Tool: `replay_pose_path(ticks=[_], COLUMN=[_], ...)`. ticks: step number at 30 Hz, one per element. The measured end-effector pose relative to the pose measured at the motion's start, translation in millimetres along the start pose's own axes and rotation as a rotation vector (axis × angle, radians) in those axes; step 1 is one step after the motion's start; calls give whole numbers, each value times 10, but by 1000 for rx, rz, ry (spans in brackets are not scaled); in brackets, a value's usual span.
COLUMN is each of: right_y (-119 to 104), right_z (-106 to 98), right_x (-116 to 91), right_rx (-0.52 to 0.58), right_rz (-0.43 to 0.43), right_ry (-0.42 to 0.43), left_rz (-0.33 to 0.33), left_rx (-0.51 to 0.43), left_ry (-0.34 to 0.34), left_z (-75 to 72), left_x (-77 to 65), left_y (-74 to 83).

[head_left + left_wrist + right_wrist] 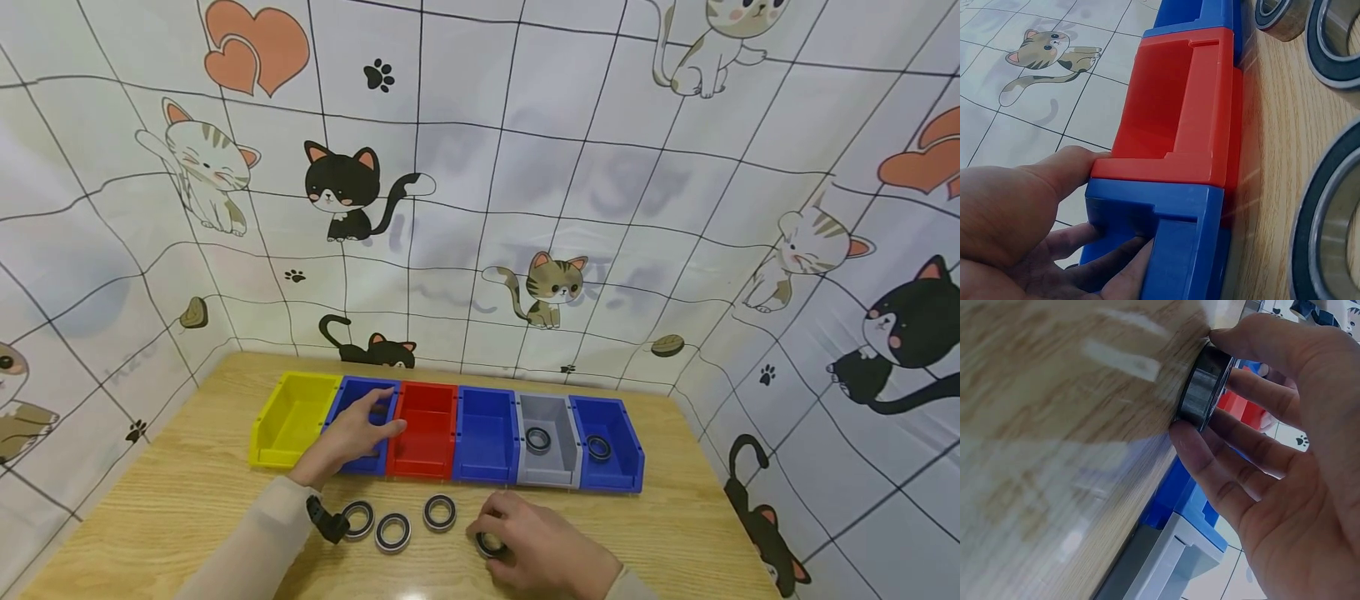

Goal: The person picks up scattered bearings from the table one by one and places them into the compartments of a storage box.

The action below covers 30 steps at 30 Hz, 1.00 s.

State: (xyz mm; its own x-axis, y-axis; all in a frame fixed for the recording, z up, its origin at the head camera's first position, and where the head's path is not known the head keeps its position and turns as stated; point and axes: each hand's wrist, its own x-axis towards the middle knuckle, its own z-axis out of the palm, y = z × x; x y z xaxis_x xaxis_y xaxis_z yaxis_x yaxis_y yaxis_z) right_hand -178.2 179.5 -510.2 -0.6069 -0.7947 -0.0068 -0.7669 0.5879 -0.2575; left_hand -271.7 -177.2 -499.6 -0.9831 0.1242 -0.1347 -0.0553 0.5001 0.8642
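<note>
My left hand (356, 433) is at the blue bin (1179, 256) second from the left, its thumb by the red bin's (423, 429) edge and its extended fingers reaching inside. No object shows in its grasp. On the tabletop my right hand (540, 542) holds a ball bearing (1200, 390) by its outer rim, between thumb and fingers. Left of that hand lie three more bearings: one (439, 529) in front of the red bin, a second (393, 550) nearer me, and a third (370, 521) beside the left wrist's black strap (326, 521).
The bins stand in one row along the back of the wooden table (187, 467). A yellow bin (296, 417) is leftmost. Right of the red one come another blue bin (486, 429), a grey bin (547, 473) with one bearing, and a blue bin (611, 479) with one bearing. Cat-print sheeting (465, 167) hangs behind.
</note>
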Motion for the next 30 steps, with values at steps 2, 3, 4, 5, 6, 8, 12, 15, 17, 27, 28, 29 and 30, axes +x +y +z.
replay_pose_path(ticks=[2,3,4,5,6,8,12,15,17,27,28,29,30], right_y=[4,6,10,13,16,21,19,12,6,-8,-8,-8,-8], right_z=[-2,-3,-1,0,5,11,9,-1,-9,-30,-33,-35,-38], right_x=[-4,-6,-6,-5,-3,1,9,15,18,27,28,30,32], right_rx=[-10,-13,-16,-16,-15,-10,-4,-6,-9,-23,-23,-24,-26], right_rz=[-11,-17,-22,-26,-29,-30,-20,-17,-21,-37,-36,-36,-38], right_ry=[7,9,12,12,12,8,-9,-16,-16,-18,-20,-21,-20], left_rz=[0,1,1,2,2,0,-8,-7,-8,-5,-6,-6,-6], left_rx=[1,1,1,0,-1,-2,0,3,2,14,15,16,16], left_ry=[0,0,-1,-1,0,1,2,-2,-1,0,2,2,3], left_z=[0,-1,-2,-2,-2,-3,-3,-4,-3,-2,-2,-2,-3], left_x=[0,-1,0,-1,-2,-2,-5,-2,2,1,0,-2,-4], left_y=[5,7,7,7,5,-1,-5,2,8,30,28,27,27])
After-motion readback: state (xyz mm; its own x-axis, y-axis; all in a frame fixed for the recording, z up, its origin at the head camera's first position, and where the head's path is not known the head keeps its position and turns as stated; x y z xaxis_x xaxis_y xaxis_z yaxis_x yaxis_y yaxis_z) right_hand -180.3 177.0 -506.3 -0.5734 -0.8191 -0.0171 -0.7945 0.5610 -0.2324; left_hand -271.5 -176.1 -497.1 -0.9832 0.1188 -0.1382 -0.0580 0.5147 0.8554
